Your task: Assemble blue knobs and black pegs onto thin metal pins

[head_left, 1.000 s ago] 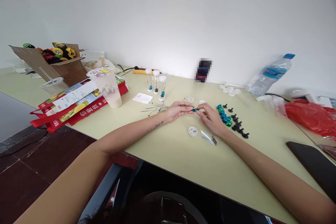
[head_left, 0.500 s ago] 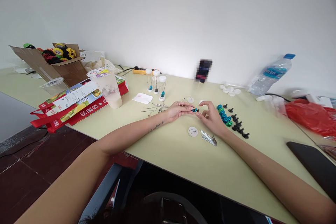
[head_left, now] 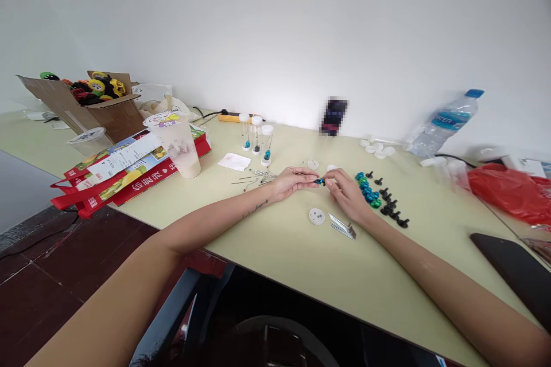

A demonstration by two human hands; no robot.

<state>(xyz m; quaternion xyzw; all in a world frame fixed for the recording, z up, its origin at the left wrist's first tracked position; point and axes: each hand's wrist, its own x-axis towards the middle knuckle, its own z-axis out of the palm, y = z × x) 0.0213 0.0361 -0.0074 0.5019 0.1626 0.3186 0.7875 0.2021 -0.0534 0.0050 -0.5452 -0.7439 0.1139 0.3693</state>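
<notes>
My left hand [head_left: 293, 182] pinches a small blue-and-black part [head_left: 319, 181] above the table. Thumb and fingertips of my right hand [head_left: 348, 194] close on the part's right end, partly hiding it. A thin rod lies along the fingers of my left hand. Beside my right hand are shiny blue and green pieces [head_left: 367, 190] and several black stemmed pieces [head_left: 388, 202]. Just below the hands sit a round white lid [head_left: 316, 217] with tiny grey bits in it and a row of thin metal pins [head_left: 342, 226].
Three clear tubes [head_left: 267, 146] stand near the wall, with a paper slip [head_left: 235, 161] before them. On the left are a drink cup [head_left: 183, 152], a red bag [head_left: 142, 183] and a cardboard box [head_left: 116, 114]. A water bottle [head_left: 450, 120] and dark tablet-like slab [head_left: 512, 269] are right.
My right index finger has come down from its raised position to meet the thumb at the part. My left hand has stayed nearly still.
</notes>
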